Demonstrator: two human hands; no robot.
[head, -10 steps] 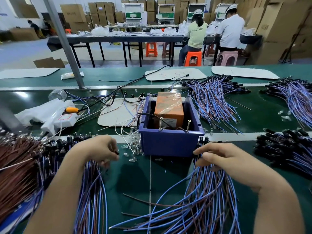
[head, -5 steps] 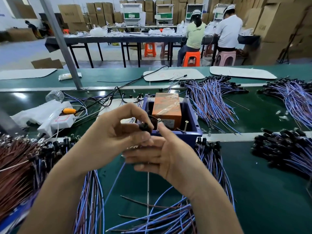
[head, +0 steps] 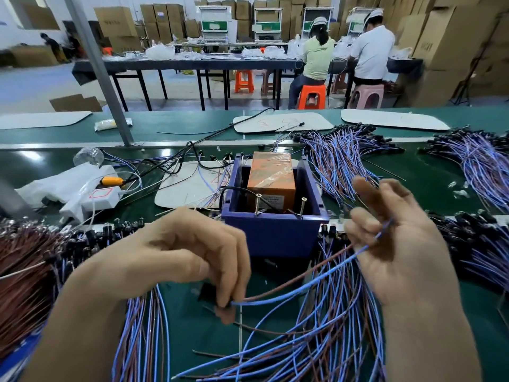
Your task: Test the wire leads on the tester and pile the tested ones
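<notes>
One wire lead (head: 297,289), a blue and a brown strand, stretches between my hands in front of the tester. My left hand (head: 190,257) pinches its black-capped end low over the green belt. Further right and higher, my right hand (head: 391,244) holds the free wire ends between thumb and fingers. The tester is a blue open box (head: 272,232) holding an orange block (head: 271,180), with two upright screws (head: 279,206) at its front edge. A loose pile of blue and brown leads (head: 316,340) lies under my right arm, and another pile (head: 140,334) lies under my left arm.
More lead bundles lie at the far right (head: 479,161), behind the box (head: 338,155) and at the right edge (head: 473,244). A brown wire heap (head: 22,277) fills the left. A white power strip (head: 96,198) and a grey post (head: 102,75) stand at the left. Two people sit at a far table.
My hands were joined at a lead's black end in front of the box; they have drawn apart. The left dropped toward the belt and the right slid out along the wires.
</notes>
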